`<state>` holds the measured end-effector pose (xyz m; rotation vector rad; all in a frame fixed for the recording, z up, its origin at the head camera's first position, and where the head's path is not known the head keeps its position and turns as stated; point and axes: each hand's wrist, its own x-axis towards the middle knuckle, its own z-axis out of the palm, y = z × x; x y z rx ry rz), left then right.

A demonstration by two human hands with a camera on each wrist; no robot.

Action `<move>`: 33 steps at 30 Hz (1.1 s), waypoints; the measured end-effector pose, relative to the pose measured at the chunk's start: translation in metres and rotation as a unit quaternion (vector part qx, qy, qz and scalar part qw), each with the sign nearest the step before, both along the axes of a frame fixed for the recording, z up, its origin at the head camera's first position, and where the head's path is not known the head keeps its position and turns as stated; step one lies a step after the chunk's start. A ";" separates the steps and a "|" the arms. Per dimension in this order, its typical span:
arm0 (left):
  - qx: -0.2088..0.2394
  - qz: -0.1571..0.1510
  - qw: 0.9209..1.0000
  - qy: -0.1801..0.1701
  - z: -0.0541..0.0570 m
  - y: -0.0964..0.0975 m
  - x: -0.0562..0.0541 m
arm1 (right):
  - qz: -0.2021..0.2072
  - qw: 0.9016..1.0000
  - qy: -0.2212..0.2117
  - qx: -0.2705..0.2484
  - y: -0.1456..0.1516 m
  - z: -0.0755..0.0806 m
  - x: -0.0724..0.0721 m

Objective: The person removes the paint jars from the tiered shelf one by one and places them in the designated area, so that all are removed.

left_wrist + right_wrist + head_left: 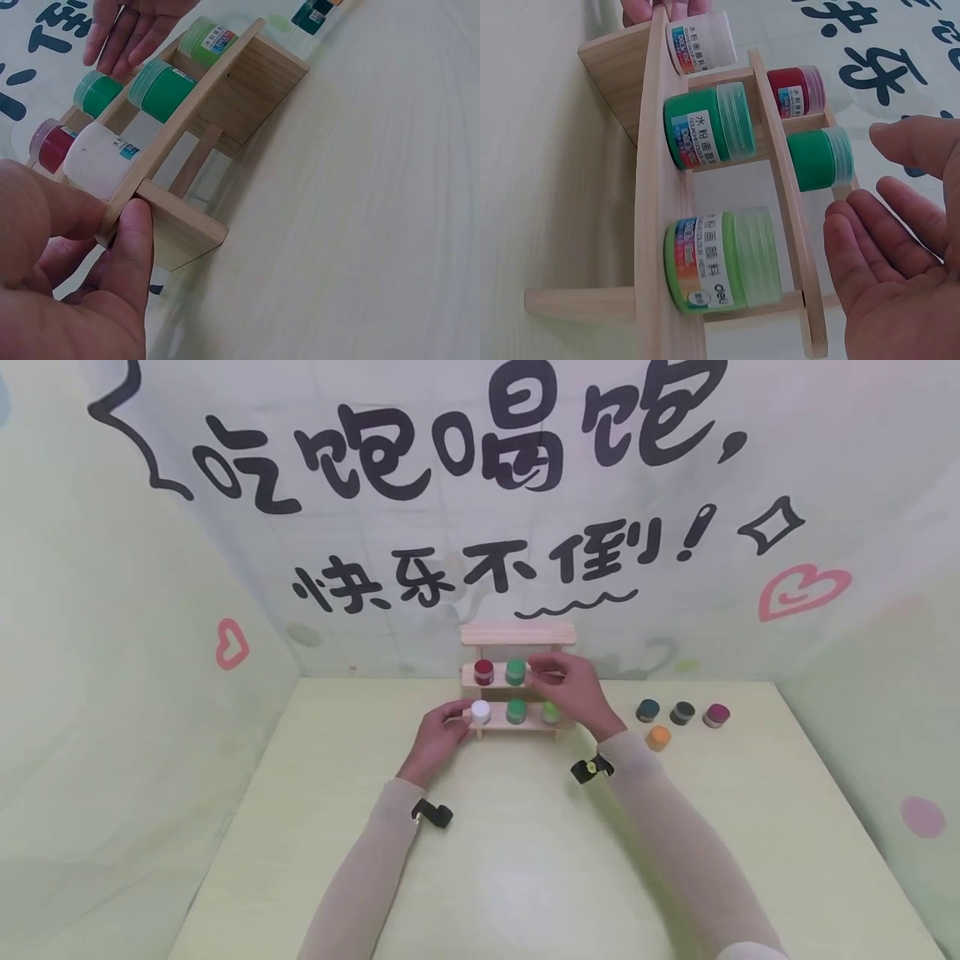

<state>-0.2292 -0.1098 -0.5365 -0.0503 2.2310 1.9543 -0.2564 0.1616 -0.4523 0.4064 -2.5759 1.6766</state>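
Note:
A stepped wooden rack [517,723] stands on the table against the back wall. My left hand [82,247] pinches the end of its lowest shelf between thumb and fingers. That shelf bears a white paint jar [99,159], a green paint jar [705,127] and a light green paint jar [720,259]. One shelf up are a dark red paint jar [483,672] and a second green paint jar [819,159]. My right hand [907,232] is beside this second green jar, thumb and fingers apart and nothing between them.
Right of the rack, a teal jar [648,710], a dark jar [682,713] and a magenta jar [716,716] stand in a row on the table [750,827], an orange jar [659,737] in front. The rack's top shelf [517,633] is bare. Behind hangs a lettered sheet [420,527].

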 end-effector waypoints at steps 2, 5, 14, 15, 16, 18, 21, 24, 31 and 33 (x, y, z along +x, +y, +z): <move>0.000 -0.001 1.000 0.002 -0.001 -0.001 0.001 | 0.000 1.000 0.000 0.002 -0.004 -0.001 -0.001; 0.001 0.002 1.000 0.006 0.000 -0.001 -0.001 | 0.006 1.000 -0.005 -0.003 -0.009 0.001 -0.005; -0.002 -0.001 1.000 -0.003 -0.001 0.000 -0.004 | 0.016 0.999 -0.021 0.019 -0.013 -0.002 -0.014; 0.001 -0.002 1.000 -0.004 -0.001 0.000 -0.004 | 0.017 0.999 -0.020 0.024 -0.014 -0.002 -0.014; 0.004 -0.002 1.000 -0.006 -0.001 0.000 -0.004 | 0.018 0.999 -0.020 0.029 -0.014 -0.002 -0.015; 0.007 -0.002 1.000 -0.006 0.000 0.001 -0.004 | 0.019 0.999 -0.015 0.042 -0.015 -0.003 -0.016; 0.007 -0.002 1.000 -0.006 0.001 0.001 -0.004 | 0.018 0.999 -0.014 0.047 -0.016 -0.004 -0.019; 0.003 0.000 1.000 -0.004 0.002 0.001 -0.005 | 0.016 0.999 -0.015 0.040 -0.015 -0.007 -0.020; 0.003 0.007 1.000 -0.006 0.000 0.002 -0.004 | 0.017 1.000 -0.010 0.021 -0.011 -0.008 -0.016; 0.003 0.009 1.000 -0.006 -0.001 0.002 -0.004 | 0.017 1.000 -0.007 0.016 -0.010 -0.008 -0.014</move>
